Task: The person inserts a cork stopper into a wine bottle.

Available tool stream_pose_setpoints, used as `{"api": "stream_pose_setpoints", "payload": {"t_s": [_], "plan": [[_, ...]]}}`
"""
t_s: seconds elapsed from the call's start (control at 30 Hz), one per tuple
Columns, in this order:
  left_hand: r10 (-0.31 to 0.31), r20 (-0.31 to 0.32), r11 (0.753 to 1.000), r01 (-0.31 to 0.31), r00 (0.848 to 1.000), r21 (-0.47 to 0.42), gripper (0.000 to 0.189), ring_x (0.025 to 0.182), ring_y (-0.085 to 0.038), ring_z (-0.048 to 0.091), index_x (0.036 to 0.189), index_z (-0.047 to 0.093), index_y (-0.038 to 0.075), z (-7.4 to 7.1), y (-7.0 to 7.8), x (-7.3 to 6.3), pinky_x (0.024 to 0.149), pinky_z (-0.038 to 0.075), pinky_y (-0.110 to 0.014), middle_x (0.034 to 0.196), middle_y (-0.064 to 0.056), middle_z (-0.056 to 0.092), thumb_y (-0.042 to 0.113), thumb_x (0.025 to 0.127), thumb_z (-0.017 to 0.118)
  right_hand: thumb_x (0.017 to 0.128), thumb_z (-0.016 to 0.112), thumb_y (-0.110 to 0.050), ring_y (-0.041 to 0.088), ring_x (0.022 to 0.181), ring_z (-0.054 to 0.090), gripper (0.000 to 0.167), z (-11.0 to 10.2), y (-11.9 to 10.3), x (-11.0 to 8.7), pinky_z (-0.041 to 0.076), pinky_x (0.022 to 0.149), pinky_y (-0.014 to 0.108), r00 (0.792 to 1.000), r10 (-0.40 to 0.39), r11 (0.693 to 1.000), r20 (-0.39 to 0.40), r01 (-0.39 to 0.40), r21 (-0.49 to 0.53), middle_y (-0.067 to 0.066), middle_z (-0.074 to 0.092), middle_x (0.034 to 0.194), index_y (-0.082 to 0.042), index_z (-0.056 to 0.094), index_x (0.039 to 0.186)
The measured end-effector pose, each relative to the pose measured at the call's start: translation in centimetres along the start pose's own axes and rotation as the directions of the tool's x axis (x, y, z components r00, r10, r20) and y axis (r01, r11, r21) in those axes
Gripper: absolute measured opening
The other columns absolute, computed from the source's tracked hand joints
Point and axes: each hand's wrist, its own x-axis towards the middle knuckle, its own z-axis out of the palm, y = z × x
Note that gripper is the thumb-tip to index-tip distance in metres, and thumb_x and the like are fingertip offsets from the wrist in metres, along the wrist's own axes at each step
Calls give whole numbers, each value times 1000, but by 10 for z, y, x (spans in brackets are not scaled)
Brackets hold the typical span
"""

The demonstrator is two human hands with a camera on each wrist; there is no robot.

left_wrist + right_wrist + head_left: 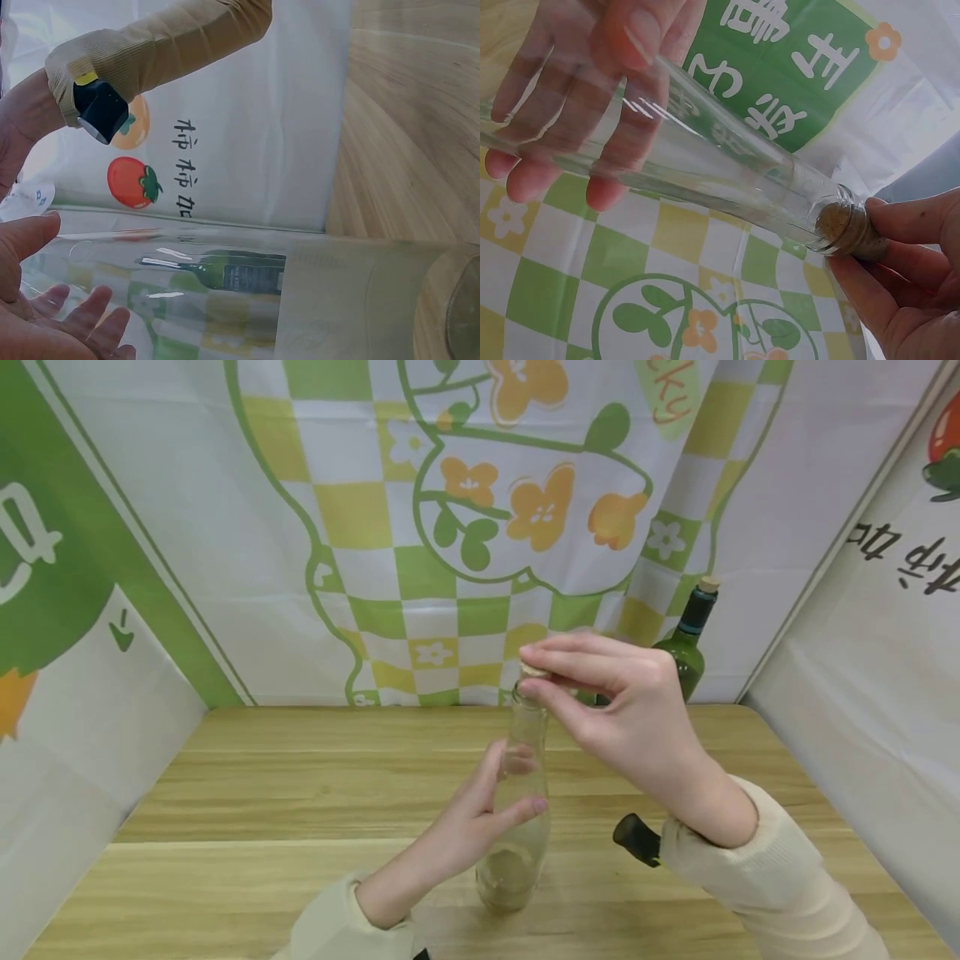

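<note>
A clear glass bottle (513,872) stands upright on the wooden table in the head view. Around its body my left hand (472,818) wraps, thumb on the near side and fingers behind the glass. Up at the mouth, my right hand (626,702) pinches a cork stopper (534,671) between thumb and fingers. From the right wrist view, the cork's lower end (834,220) shows through the glass inside the bottle's rim, while the right hand (907,262) holds its outer part. The left wrist view shows the left hand (52,315) against the see-through bottle (352,300).
A dark green wine bottle (684,643) with a cork in its top stands at the back right, partly behind the right hand. A patterned cloth (420,610) hangs behind the wooden table (300,785). Printed white panels stand at both sides. A black wrist camera (636,839) sticks out from the right sleeve.
</note>
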Motion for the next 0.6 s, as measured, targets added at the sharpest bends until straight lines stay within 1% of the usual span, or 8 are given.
{"api": "stream_pose_setpoints", "payload": {"t_s": [0.1, 0.2, 0.33, 0.43, 0.6], "plan": [[1, 2, 1000, -1, 1000, 0, 49, 121, -22, 41, 130, 31, 14, 0, 0, 0, 98, 29, -55, 127, -8, 47, 18, 89, 59, 71, 74, 2, 14, 78, 65, 19, -1, 0, 0, 47, 56, 17, 1000, -18, 1000, -5, 18, -15, 10, 69, 89, 2, 71, 89], [7, 5, 1000, -7, 1000, 3, 49, 121, -22, 41, 130, 31, 14, 0, -1, 0, 98, 30, -55, 129, -7, 45, 18, 90, 58, 70, 74, 2, 15, 79, 65, 19, 0, 1, 0, 49, 60, 18, 999, -47, 998, -6, 47, -40, 10, 69, 89, 3, 71, 89], [10, 10, 1000, -10, 1000, -1, 47, 122, -23, 40, 128, 31, 13, 0, -1, -1, 98, 30, -55, 131, -7, 42, 18, 90, 57, 70, 75, 0, 18, 82, 66, 21, 0, 2, -1, 50, 76, 23, 997, -83, 992, 3, 83, -92, 12, 69, 90, 4, 71, 90], [10, 8, 1000, -10, 1000, -4, 46, 121, -23, 39, 128, 31, 13, 0, -1, -1, 98, 31, -54, 131, -7, 41, 17, 90, 57, 70, 76, -2, 19, 84, 66, 21, 0, 2, -1, 48, 83, 25, 996, -93, 988, 13, 94, -119, 13, 69, 90, 4, 71, 90], [18, 2, 1000, -18, 1000, 3, 48, 120, -23, 40, 129, 31, 13, 1, -1, 0, 97, 32, -53, 130, -7, 42, 16, 90, 58, 70, 76, -3, 20, 87, 66, 21, -2, 4, 0, 48, 84, 24, 993, -109, 985, 33, 113, -130, 14, 69, 89, 4, 71, 89]]}}
